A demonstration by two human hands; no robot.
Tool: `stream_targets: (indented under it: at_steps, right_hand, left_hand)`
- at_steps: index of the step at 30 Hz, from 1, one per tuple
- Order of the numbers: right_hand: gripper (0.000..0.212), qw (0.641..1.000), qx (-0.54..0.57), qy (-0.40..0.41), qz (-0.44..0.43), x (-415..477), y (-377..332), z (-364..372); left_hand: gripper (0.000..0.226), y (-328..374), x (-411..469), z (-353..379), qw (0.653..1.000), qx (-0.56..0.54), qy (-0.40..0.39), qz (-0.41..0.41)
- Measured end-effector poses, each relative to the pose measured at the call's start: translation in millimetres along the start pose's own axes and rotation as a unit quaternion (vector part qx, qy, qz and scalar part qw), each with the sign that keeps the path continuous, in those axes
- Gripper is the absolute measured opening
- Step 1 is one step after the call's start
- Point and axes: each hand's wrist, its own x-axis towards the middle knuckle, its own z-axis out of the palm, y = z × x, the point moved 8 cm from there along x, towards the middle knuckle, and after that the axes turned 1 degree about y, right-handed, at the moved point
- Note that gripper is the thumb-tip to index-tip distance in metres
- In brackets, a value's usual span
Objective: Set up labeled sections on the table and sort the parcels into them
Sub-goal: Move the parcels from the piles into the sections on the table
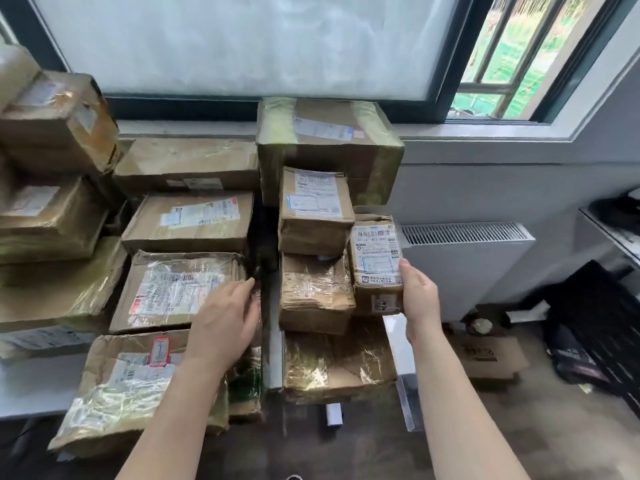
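Sorting | right hand (419, 299) grips small parcel (376, 252) by its right edge, label up, likely for reading, beside the stack (313, 292) at the table (31, 389) edge | left hand (225, 327) flat and relaxed over taped parcel (173, 292), probably steadying it

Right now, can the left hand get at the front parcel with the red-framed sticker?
Probably yes. The left hand is open, holds nothing, and sits right beside the red-stickered parcel. Only its own forearm crosses over that parcel.
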Motion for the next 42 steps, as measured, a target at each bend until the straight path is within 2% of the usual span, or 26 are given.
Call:
stream_targets:
  at_steps: [4, 10, 16, 23, 27, 31, 35, 39, 42]
  right_hand:
    - [0.030, 0.997, -0.039, -0.064, 0.003, 6, 8, 14]
    - [0.059, 0.993, -0.079, -0.081, -0.024, 6, 8, 18]
    - [0.055, 0.992, -0.066, -0.104, -0.027, 12, 9, 19]
    - [0.059, 0.994, -0.045, -0.093, -0.025, 19, 10, 19]
    - [0.064, 0.999, -0.027, -0.038, -0.029, 23, 8, 11]
    - [0.051, 0.997, 0.004, 0.017, -0.069, 22, -12, 0]
    - [0.054, 0.988, 0.037, 0.069, -0.133, 22, -56, -14]
    - [0.049, 0.968, 0.090, 0.059, -0.225, 21, -126, -9]
    - [0.059, 0.957, 0.085, 0.039, -0.273, 27, -172, 10]
  left_hand:
    - [0.041, 3, -4, 2, 1.000, 0.002, 0.004, -0.025]
    - [0.041, 4, -6, 3, 0.999, 0.002, 0.010, -0.041]
    - [0.040, 3, -7, 5, 0.999, 0.014, 0.021, -0.043]
    - [0.039, 2, -6, 1, 0.999, 0.006, 0.020, -0.033]
    - [0.040, 2, -4, -3, 1.000, 0.002, 0.010, -0.028]
    - [0.040, 1, 0, -5, 0.999, -0.003, -0.003, -0.035]
    - [0.039, -1, 4, -7, 0.999, -0.006, -0.006, -0.037]
    - [0.038, -1, 8, -10, 0.999, -0.019, 0.005, -0.030]
    - [0.038, -2, 11, -14, 0.999, -0.025, 0.015, -0.028]
